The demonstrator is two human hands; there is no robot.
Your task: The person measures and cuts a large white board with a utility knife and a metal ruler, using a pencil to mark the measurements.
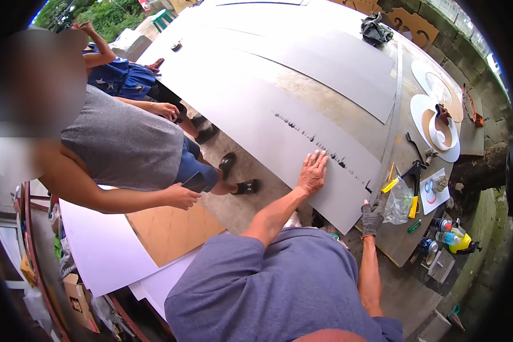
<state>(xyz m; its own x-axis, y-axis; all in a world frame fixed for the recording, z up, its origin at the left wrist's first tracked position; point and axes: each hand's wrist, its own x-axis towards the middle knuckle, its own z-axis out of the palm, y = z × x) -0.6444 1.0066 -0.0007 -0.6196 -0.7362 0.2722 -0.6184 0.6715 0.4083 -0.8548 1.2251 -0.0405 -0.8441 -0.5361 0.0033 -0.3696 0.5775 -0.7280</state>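
My left hand (312, 172) is bare and lies flat, fingers stretched out, on a long grey sheet (256, 122) beside a row of black smudges. A grey glove with bare fingertips covers my right hand (373, 219) at the sheet's near right corner. Its thumb and fingers are around the near end of a long metal ruler (394, 97), which runs away across the table. Close to the right hand are a clear plastic bag (399, 202), a yellow cutter (390, 185) and a black clamp with yellow grips (414, 179).
Cut white rings (442, 137), a black brush (414, 145) and a dark crumpled cloth (376, 28) lie on the table. Spray cans (429, 246) stand low at right. A person in a grey top (125, 137) holds a phone (195, 182) at left; another person stands behind.
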